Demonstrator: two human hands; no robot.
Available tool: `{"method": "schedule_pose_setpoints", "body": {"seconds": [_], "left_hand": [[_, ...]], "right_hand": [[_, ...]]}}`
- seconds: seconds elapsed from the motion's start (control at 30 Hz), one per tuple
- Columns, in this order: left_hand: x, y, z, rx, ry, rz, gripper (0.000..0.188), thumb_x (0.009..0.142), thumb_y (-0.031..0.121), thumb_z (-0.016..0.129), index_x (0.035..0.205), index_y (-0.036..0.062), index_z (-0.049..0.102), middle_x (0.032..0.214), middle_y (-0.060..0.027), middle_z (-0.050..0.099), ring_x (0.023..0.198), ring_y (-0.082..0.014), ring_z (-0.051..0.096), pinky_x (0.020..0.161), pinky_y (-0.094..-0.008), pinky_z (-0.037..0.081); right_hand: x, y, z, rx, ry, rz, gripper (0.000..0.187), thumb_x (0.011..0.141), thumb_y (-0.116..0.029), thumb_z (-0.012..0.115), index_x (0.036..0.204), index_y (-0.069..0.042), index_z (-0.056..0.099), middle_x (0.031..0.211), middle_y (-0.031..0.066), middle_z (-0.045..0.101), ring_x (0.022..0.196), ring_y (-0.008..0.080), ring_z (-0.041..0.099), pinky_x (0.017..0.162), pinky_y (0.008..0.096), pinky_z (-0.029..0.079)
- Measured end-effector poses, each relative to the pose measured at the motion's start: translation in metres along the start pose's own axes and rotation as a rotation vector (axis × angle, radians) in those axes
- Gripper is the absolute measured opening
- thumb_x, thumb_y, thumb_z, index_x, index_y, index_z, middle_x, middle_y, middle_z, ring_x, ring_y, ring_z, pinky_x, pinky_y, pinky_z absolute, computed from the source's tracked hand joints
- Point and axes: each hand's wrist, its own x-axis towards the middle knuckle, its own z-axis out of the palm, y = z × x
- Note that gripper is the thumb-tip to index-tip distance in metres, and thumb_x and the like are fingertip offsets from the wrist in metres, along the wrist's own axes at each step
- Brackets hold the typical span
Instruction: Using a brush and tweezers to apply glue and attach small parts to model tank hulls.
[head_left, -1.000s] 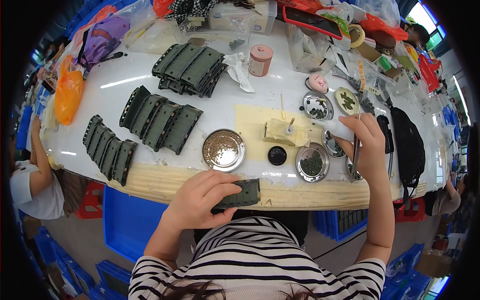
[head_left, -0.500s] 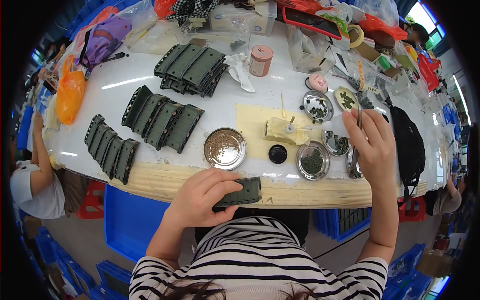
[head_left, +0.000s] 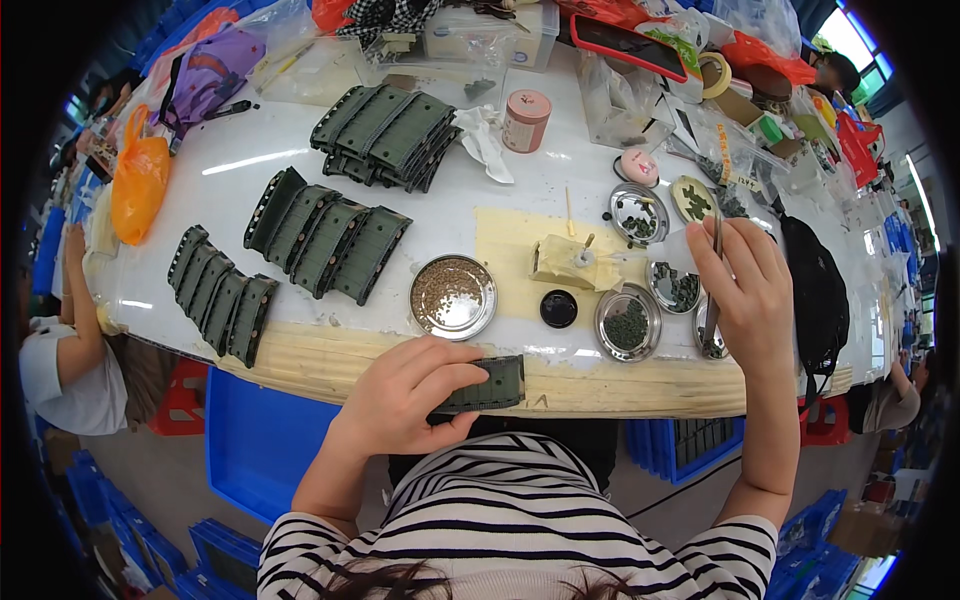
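My left hand is closed around a dark green rectangular panel at the table's front edge; its right end sticks out past my fingers. In my right hand is a pair of metal tweezers, held over the small metal dishes at the right. A dish of green bits and another dish of dark green pieces sit left of that hand. Beside its fingers is a translucent nozzle-like thing, pointing at a tape-covered block; whether my fingers touch it I cannot tell.
A dish of small brown beads stands near the middle, with a black cap to its right. Stacked green panels and two fanned rows, one wider, lie left. A pink tin stands behind; a black bag lies right.
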Motion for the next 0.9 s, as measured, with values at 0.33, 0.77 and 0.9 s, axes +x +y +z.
{"method": "schedule_pose_setpoints", "body": {"seconds": [0.33,0.77,0.9], "left_hand": [[-0.001,0.0,0.0,0.003,-0.003,-0.002,0.038,0.063,0.011,0.074,0.098,0.0053,0.06,0.102,-0.011,0.063,0.084,-0.0285,0.061,0.072,-0.0352,0.051],[0.0,-0.001,0.0,0.008,-0.009,0.001,0.037,0.064,0.012,0.073,0.098,0.0054,0.06,0.101,-0.0109,0.063,0.083,-0.0285,0.061,0.072,-0.0358,0.051],[-0.001,-0.001,0.001,0.008,-0.006,0.001,0.037,0.064,0.011,0.073,0.098,0.0053,0.06,0.101,-0.0108,0.062,0.082,-0.0284,0.061,0.072,-0.0356,0.051]], "right_hand": [[-0.002,-0.001,-0.001,0.027,-0.004,0.015,0.032,0.071,-0.007,0.061,0.102,0.0,0.064,0.094,0.0128,0.062,0.092,0.0275,0.06,0.076,0.0376,0.052],[-0.018,-0.026,0.01,0.18,-0.016,-0.043,0.03,0.069,-0.003,0.064,0.099,0.001,0.063,0.093,0.0127,0.061,0.087,0.0255,0.06,0.071,0.0352,0.052],[-0.016,-0.028,0.011,0.148,-0.019,-0.085,0.03,0.068,-0.004,0.063,0.097,0.001,0.062,0.095,0.013,0.061,0.088,0.0251,0.06,0.072,0.035,0.053]]}}
